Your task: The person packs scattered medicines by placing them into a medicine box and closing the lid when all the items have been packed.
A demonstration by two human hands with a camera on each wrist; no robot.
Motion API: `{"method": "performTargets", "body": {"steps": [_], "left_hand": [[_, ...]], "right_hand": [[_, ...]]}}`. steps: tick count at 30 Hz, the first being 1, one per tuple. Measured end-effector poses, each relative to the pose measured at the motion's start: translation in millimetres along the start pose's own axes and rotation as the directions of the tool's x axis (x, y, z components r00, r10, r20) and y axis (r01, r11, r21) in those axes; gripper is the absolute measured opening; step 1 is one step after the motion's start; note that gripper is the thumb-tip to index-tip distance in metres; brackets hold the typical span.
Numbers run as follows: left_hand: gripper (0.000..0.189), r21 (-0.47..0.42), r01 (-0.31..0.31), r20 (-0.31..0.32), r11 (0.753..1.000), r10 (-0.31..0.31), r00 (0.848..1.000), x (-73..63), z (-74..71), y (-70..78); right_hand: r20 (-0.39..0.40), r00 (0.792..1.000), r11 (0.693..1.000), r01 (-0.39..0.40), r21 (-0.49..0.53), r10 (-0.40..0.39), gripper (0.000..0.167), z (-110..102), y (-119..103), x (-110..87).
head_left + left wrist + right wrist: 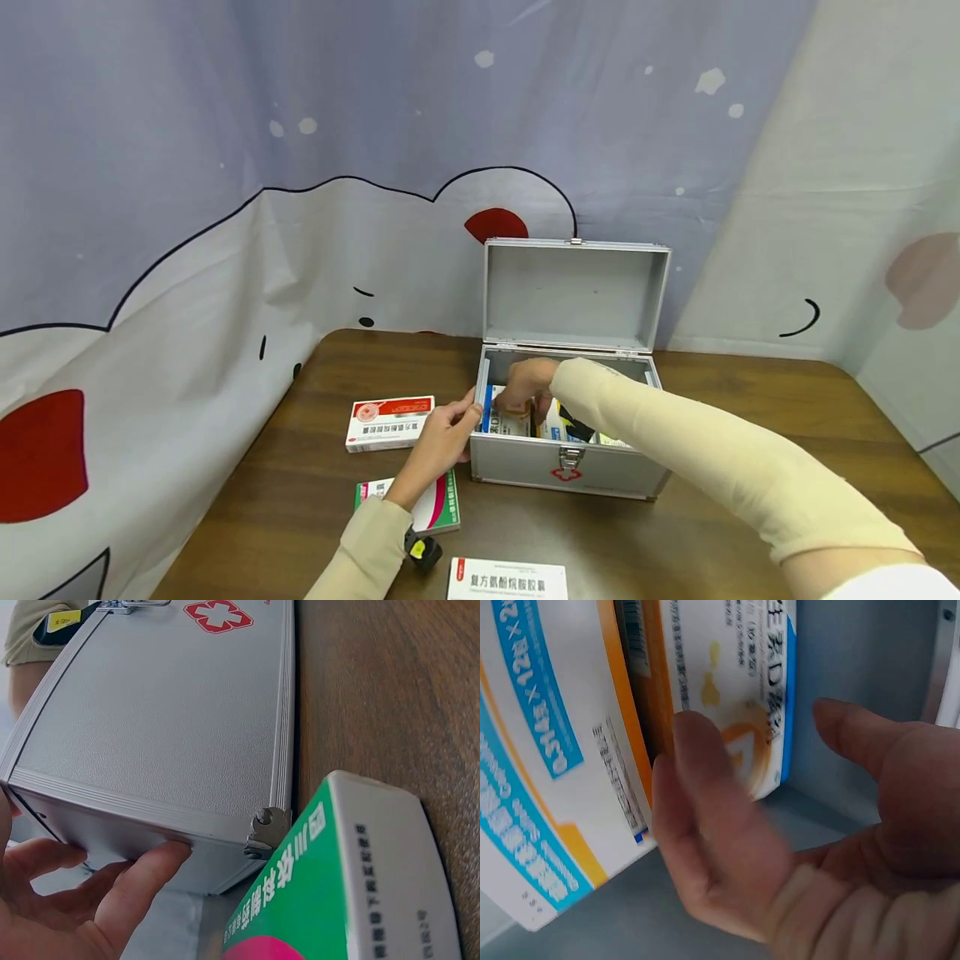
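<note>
A silver metal medicine case (525, 462) with a red cross emblem stands with its lid (577, 296) raised. My left hand (444, 433) rests against the case's left side; in the left wrist view its fingertips (169, 855) press on that side panel. My right hand (528, 383) reaches down inside the case. There its fingers (705, 750) overlap a white medicine box with an orange side and blue edge (735, 667), thumb apart from that edge. A white, blue and orange capsule box (562, 750) stands beside it.
On the wooden table (712, 517), a red-and-white medicine box (390, 423) lies left of the case. A green-and-white box (447, 508) lies close to its front left corner, partly behind my left forearm. Another white box (510, 581) lies at the near edge of view. A patterned curtain (375, 125) hangs behind.
</note>
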State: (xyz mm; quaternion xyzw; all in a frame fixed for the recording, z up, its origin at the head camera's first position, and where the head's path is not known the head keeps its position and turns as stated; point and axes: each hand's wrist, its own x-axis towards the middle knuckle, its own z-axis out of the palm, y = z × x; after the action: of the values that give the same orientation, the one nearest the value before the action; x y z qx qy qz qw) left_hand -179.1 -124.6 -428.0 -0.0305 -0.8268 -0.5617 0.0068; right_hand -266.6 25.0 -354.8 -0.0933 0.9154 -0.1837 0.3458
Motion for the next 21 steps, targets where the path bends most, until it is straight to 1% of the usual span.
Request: {"method": "performTargets", "body": {"steps": [2,4,7,10,12,14,16,19,21], "left_hand": [[0.049,0.001,0.0,0.0,1.0,0.0,1.0,-0.3,0.3,0.2],[0.049,0.001,-0.001,0.001,1.0,0.001,1.0,-0.7,0.4,0.5],[0.05,0.0,-0.006,-0.003,1.0,0.006,1.0,-0.7,-0.1,0.2],[0.049,0.005,-0.014,-0.003,1.0,0.014,1.0,0.7,0.1,-1.0],[0.048,0.008,-0.02,-0.002,1.0,0.02,1.0,1.8,0.4,-1.4],[0.049,0.01,-0.029,0.004,1.0,0.029,1.0,2.6,0.4,-1.5],[0.05,0.009,-0.035,0.011,0.999,0.035,0.999,2.8,0.3,-1.1],[0.05,0.013,-0.039,0.014,0.999,0.039,0.999,2.8,-0.6,-0.8],[0.05,0.019,-0.032,0.009,0.999,0.031,0.999,2.6,-1.5,-1.4]], "right_hand": [[-0.016,1.0,1.0,-0.007,0.027,0.007,0.054,-5,3,-2.8],[-0.031,0.999,0.999,-0.018,0.029,0.019,0.062,-11,5,-6.4],[-0.055,0.998,1.0,-0.021,-0.016,0.02,0.071,-25,7,-14.5],[-0.06,0.998,0.998,-0.013,-0.065,0.009,0.067,-39,12,-26.2],[-0.06,0.998,0.995,0.008,-0.095,-0.013,0.058,-48,19,-34.2],[-0.058,0.998,0.995,0.032,-0.091,-0.038,0.046,-56,27,-43.2],[-0.063,0.995,0.994,0.07,-0.083,-0.076,0.041,-65,39,-51.9],[-0.104,0.986,0.99,0.128,-0.057,-0.133,0.04,-75,57,-65.9],[-0.159,0.973,0.986,0.16,-0.045,-0.165,0.039,-80,70,-74.4]]}}
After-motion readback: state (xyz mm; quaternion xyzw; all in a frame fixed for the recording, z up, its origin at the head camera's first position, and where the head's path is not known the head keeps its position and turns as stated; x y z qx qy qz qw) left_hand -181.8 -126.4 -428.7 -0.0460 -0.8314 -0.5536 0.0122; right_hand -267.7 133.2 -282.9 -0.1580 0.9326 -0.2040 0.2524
